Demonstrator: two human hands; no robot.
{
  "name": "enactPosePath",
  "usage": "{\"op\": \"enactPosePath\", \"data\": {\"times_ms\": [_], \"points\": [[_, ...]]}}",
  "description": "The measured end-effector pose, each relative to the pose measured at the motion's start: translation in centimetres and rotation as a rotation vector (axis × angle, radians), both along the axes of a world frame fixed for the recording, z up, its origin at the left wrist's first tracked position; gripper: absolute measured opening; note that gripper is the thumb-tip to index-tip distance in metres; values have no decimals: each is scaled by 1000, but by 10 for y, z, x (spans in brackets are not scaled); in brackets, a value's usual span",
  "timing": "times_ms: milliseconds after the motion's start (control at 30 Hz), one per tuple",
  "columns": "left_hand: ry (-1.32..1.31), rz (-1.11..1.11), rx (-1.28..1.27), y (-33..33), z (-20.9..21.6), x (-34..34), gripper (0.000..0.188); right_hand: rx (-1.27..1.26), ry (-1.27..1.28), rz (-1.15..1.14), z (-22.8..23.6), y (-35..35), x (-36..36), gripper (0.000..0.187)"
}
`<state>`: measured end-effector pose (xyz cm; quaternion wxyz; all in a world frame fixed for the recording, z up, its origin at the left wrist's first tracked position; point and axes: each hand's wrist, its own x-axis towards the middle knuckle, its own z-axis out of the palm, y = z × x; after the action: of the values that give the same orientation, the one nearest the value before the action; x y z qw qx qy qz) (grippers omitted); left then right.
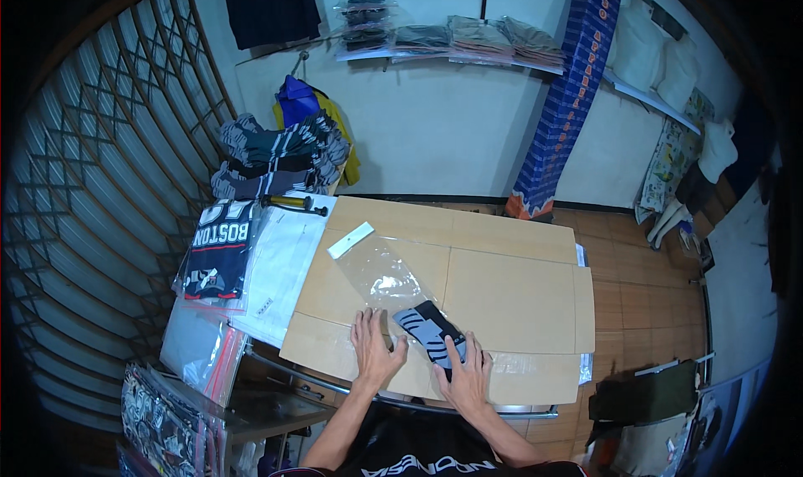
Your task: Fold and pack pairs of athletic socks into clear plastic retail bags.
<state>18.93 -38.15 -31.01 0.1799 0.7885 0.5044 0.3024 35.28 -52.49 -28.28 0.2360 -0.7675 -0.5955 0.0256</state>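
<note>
A folded pair of grey and black socks [431,330] lies slanted on the cardboard, at the near end of a clear plastic bag [389,280]. The bag is flat, with its white header strip [350,239] pointing to the far left. My right hand [465,368] grips the socks' near right end, thumb on top and fingers along the side. Just left of the socks, my left hand [376,350] rests with its fingers apart by the bag's near left edge, holding nothing. Whether the socks' far end is inside the bag, I cannot tell.
Cardboard [519,301] covers the table. To its left lie a bagged dark jersey [219,251], white plastic packaging [280,268] and a yellow and black tool [293,202]. A heap of grey, green and black knitwear [280,155] sits at the back left.
</note>
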Motion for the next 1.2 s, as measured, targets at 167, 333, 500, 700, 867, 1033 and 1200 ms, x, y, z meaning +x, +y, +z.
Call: {"op": "enactPosePath", "data": {"times_ms": [167, 333, 500, 700, 867, 1033, 1200], "points": [[-23, -59, -86, 4, 4, -1, 84, -2, -17, 12, -2, 17, -3, 68], [-12, -57, -100, 4, 4, -3, 86, -30, -21, -5, -6, 38, -11, 68], [-4, -67, -116, 6, 1, -5, 86, -78, 7, -8, -10, 60, -17, 70], [-22, -117, -108, 19, -2, -11, 84, -25, 87, -18, -3, 58, -20, 72], [86, -247, -81, 32, -1, -13, 85, 54, 128, 79, -13, 15, -23, 64], [78, -318, -84, 45, -1, -13, 85, 6, 39, 81, -15, 18, -35, 64], [79, -373, -97, 54, -4, -12, 85, -12, -3, 56, -14, 46, -41, 65]]}}
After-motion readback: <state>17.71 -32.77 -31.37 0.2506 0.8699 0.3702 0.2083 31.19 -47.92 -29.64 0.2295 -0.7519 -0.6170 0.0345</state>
